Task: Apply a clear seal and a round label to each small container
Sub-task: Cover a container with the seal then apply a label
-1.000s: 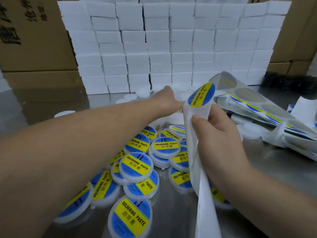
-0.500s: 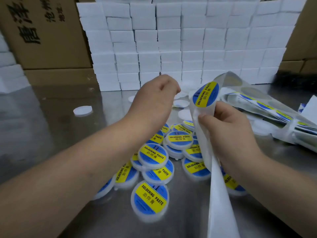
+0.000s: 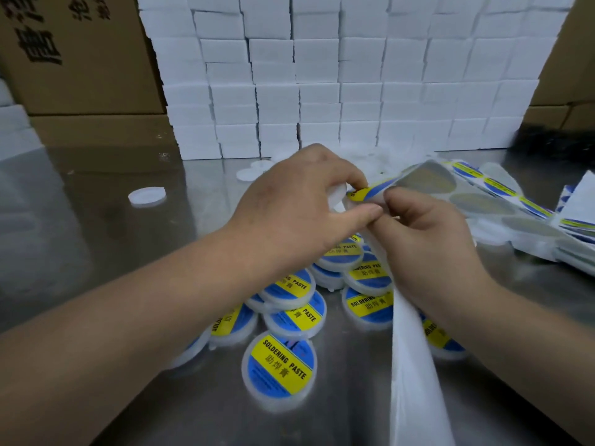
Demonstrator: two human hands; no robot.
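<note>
Now, labelled containers [image 3: 279,365] lie heaped below; left hand [image 3: 299,204] grips a bare container [image 3: 338,193], right hand [image 3: 428,239] pinches the label strip [image 3: 415,365], round label [image 3: 367,191] nearly on. More blanks [image 3: 146,196] wait behind.

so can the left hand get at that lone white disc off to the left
Probably not right now: the way to the white disc looks free, but the left hand grips a white container at the label.

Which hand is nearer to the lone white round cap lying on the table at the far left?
Left. The left hand is right of the cap, gripping a white container; the right hand is farther right, holding the label strip.
</note>
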